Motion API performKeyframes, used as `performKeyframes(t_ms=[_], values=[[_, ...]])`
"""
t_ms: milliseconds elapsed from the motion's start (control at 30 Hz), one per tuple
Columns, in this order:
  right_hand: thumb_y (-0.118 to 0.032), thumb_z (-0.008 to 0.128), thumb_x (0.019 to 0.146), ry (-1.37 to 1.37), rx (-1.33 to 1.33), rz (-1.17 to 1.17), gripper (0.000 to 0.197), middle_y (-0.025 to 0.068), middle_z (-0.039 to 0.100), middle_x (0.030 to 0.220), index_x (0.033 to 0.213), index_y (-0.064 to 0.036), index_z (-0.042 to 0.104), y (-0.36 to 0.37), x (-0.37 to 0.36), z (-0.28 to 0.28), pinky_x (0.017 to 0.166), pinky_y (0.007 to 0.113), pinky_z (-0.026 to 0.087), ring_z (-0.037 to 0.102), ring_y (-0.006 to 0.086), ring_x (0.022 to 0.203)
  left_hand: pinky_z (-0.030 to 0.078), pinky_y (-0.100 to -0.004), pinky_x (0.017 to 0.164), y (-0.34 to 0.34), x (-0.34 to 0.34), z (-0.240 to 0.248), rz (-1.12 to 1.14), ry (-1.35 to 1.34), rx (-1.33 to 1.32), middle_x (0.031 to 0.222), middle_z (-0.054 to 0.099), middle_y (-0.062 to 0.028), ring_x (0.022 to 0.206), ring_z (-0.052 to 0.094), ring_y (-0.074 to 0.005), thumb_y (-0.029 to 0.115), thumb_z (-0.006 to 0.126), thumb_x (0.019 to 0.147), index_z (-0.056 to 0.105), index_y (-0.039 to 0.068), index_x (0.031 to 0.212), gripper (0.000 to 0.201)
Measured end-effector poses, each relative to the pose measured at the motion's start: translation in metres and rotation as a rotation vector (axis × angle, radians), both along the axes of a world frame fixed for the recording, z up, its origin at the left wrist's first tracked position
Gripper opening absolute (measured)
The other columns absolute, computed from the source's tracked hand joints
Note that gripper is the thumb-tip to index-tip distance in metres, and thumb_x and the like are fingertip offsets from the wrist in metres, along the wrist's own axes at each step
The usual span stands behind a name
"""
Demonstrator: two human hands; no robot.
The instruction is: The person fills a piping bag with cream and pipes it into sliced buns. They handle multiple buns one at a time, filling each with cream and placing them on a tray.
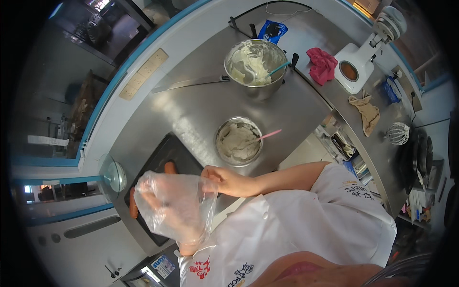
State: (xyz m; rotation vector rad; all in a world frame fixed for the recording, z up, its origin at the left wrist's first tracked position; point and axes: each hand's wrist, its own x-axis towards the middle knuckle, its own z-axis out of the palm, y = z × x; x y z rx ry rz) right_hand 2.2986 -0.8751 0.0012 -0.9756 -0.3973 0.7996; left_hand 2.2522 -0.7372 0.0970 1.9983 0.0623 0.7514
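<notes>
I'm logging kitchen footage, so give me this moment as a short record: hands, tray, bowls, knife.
Left hand: inside a clear plastic bag
Right hand: at the bag's edge, apparently pinching it
Dark tray: orange-brown sausage-shaped pieces on it, partly hidden by the bag
Small steel bowl: greyish mixture, pink-handled utensil
Large steel bowl: pale cream, teal-handled utensil
Knife: lying left of the large bowl

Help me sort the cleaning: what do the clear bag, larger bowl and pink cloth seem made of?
Clear bag: probably glossy plastic film; see-through, crinkled. Larger bowl: likely smooth stainless steel, given its silvery sheen. Pink cloth: seemingly matte fabric, softly crumpled; fibre unclear.
</notes>
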Motion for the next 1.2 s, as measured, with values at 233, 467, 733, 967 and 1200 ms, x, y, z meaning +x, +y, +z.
performKeyframes(t_ms=[233, 467, 733, 967, 1200], values=[[-0.031, 0.07, 0.088, -0.137, 0.052, 0.213, 0.046, 0.0035, 0.057, 0.112, 0.121, -0.0047, 0.054, -0.028, 0.035, -0.013, 0.091, 0.029, 0.044, 0.054, 0.0133, 0.106, 0.043, -0.0291, 0.087, -0.025, 0.021, -0.033, 0.099, 0.156, -0.004, 0.107, 0.051, -0.0064, 0.1, 0.051, -0.0165, 0.03, 0.07, 0.083, 0.043, 0.004, 0.125, 0.056], [-0.031, 0.071, 0.085, -0.214, 0.068, 0.19, 0.044, 0.0086, 0.061, 0.106, 0.119, -0.0059, 0.059, -0.021, 0.039, -0.056, 0.089, 0.034, 0.045, 0.058, 0.0202, 0.103, 0.043, -0.0286, 0.085, -0.036, 0.028, -0.037, 0.142, 0.252, 0.006, 0.103, 0.052, -0.0054, 0.097, 0.052, -0.0158, 0.032, 0.072, 0.08, 0.045, 0.004, 0.121, 0.057], [-0.021, 0.07, 0.079, -1.04, -0.528, -0.152, 0.032, 0.0044, 0.059, 0.112, 0.11, -0.0137, 0.064, -0.134, 0.07, -0.049, 0.089, 0.039, 0.044, 0.054, 0.0263, 0.106, 0.043, -0.0279, 0.083, -0.019, 0.006, -0.033, 0.081, 0.393, -0.123, 0.098, 0.052, -0.0042, 0.094, 0.052, -0.0149, 0.034, 0.075, 0.078, 0.047, 0.003, 0.118, 0.058], [-0.022, 0.067, 0.083, -1.271, -1.35, 0.013, 0.023, 0.0042, 0.06, 0.104, 0.102, -0.0111, 0.062, -0.18, 0.07, -0.085, 0.077, 0.039, 0.048, 0.06, 0.0272, 0.093, 0.045, -0.0268, 0.074, 0.009, -0.027, -0.145, -0.218, 0.843, -0.652, 0.096, 0.052, -0.0036, 0.085, 0.052, -0.0139, 0.041, 0.082, 0.069, 0.05, 0.003, 0.108, 0.063], [-0.014, 0.053, 0.09, -1.312, -1.307, 0.238, 0.008, 0.0087, 0.064, 0.088, 0.094, -0.0101, 0.059, -0.169, 0.099, -0.07, 0.068, 0.045, 0.049, 0.064, 0.0324, 0.082, 0.039, -0.0266, 0.058, -0.007, 0.002, -0.204, -0.483, 0.569, -0.605, 0.068, 0.05, -0.0014, 0.067, 0.047, -0.0113, 0.054, 0.077, 0.069, 0.055, -0.001, 0.072, 0.059]])
